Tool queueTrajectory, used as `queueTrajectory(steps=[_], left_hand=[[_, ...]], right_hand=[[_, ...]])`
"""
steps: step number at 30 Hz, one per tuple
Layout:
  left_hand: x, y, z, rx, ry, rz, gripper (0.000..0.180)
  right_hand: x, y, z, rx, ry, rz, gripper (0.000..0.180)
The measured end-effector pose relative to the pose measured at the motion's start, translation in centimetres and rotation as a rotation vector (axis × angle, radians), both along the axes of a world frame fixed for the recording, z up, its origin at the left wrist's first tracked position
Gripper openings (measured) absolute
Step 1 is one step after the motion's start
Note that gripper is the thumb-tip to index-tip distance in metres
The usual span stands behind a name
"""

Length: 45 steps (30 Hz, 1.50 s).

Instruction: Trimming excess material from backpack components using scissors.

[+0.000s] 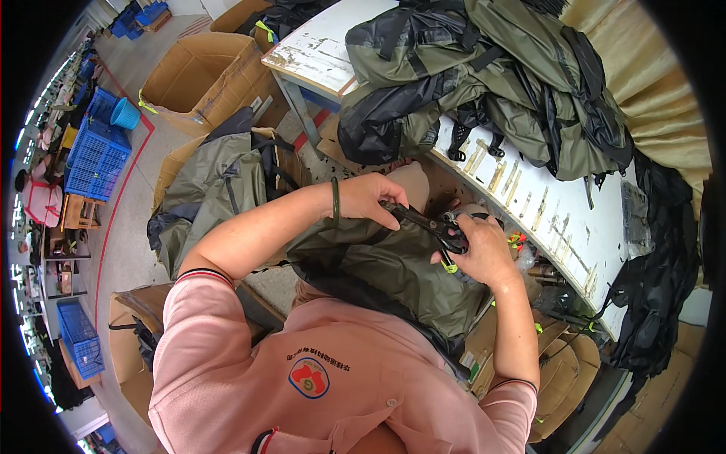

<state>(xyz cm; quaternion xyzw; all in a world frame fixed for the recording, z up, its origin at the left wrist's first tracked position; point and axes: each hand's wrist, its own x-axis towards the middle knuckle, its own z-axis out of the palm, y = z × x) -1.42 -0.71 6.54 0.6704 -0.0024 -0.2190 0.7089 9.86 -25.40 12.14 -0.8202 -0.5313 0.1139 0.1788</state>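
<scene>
My right hand [484, 246] is wrapped round the black handles of a pair of scissors [433, 225], whose blades point left. A bit of yellow-green shows at the handles. My left hand [372, 198] pinches at the blade end, its thumb and fingers pressed together. Whatever small dark thing lies in that pinch cannot be told from the scissors. Across my lap, below both hands, spreads an olive-green and black bag [393, 276] of thin coated fabric, rumpled.
Several similar olive and black bags [484, 83] are heaped on a worn white table [556, 219] ahead and right. Another bag [219, 178] hangs over a carton at my left. An open cardboard box [200, 79] stands farther back. Blue crates [98, 155] line the far left.
</scene>
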Motion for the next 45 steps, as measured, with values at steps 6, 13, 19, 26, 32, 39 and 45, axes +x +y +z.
queueTrajectory(steps=[6,13,19,26,32,39,45], left_hand=[[0.0,-0.1,0.7,0.037,0.005,-0.029,0.028],[0.0,-0.3,0.9,0.035,-0.061,-0.039,0.029],[0.1,-0.4,1.1,0.114,-0.077,-0.117,0.026],[-0.1,-0.7,1.4,0.129,-0.125,-0.125,0.025],[0.1,-0.7,2.2,0.244,-0.201,-0.142,0.026],[0.9,3.7,1.2,0.375,-0.275,-0.024,0.028],[2.0,6.7,-0.6,0.451,-0.122,0.071,0.026]], right_hand=[[0.3,-0.6,-0.8,-0.034,-0.012,0.001,0.051],[0.5,-0.9,-0.2,-0.022,0.009,-0.016,0.051],[0.2,-0.5,0.9,-0.066,0.073,0.027,0.053],[-0.4,-0.4,1.4,-0.099,0.072,0.027,0.049],[0.0,-1.5,0.3,-0.048,0.075,-0.04,0.044],[3.0,-6.7,-2.5,0.079,0.38,-0.409,0.037],[3.9,-14.1,-8.0,0.152,0.548,-0.616,0.03]])
